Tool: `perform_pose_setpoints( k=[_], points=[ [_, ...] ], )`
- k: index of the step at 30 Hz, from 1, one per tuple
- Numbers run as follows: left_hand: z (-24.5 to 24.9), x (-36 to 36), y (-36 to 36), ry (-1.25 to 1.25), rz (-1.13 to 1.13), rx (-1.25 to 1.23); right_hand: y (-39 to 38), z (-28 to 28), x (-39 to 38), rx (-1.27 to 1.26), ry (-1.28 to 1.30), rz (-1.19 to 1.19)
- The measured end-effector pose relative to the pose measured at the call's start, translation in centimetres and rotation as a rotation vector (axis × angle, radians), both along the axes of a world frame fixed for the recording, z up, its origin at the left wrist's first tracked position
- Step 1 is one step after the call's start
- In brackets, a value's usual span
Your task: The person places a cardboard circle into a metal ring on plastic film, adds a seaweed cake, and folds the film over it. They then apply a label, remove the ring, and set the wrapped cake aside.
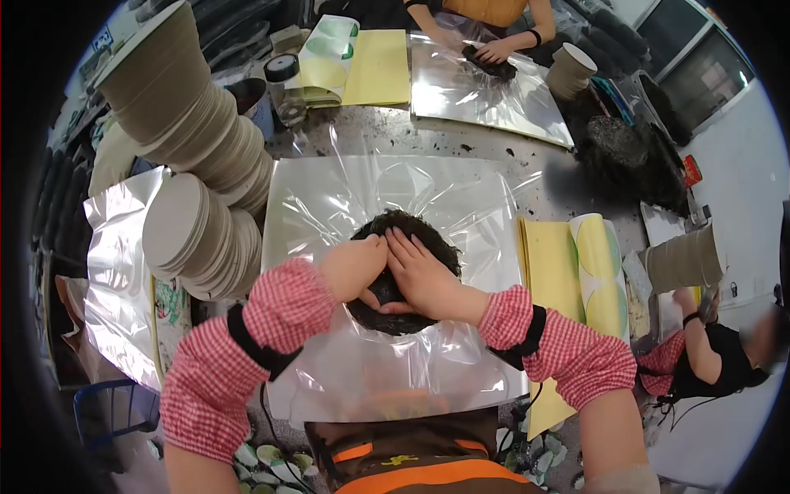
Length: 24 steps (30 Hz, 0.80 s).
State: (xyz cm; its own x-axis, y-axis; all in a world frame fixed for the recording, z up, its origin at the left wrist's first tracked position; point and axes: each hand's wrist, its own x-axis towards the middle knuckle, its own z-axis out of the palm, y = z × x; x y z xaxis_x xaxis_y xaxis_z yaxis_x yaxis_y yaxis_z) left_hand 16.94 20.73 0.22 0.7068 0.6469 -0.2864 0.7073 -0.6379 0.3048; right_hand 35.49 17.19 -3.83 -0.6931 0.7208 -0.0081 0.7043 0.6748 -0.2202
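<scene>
A dark, rough-edged round mass (pixel 403 224) lies at the middle of a clear plastic sheet (pixel 317 198), whose creases fan outward from it. My right hand (pixel 418 276) presses down on the mass with its fingers extended and lying flat. Beside it, my left hand (pixel 356 267) rests on the left part of the mass, its fingers bent and touching my right hand's fingers. Both thumbs meet near the lower middle of the mass. The plastic sheet covers a flat board. Part of the mass is hidden under my hands.
Tall stacks of grey discs (pixel 197 230) stand at the left. Yellow sheets with round green labels (pixel 551 272) lie right. A glass jar (pixel 286 90) stands behind. Across the table, a co-worker's hands (pixel 494 53) work on another dark mass; another person (pixel 708 354) is at the right.
</scene>
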Motion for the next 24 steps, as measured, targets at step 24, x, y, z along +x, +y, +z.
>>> perform_pose_setpoints(
  k=[24],
  points=[
    [-4.7,5.1,-6.2,-0.247,0.167,0.027,3.2,-3.3,-1.8,0.33,-0.234,-0.722]
  ],
)
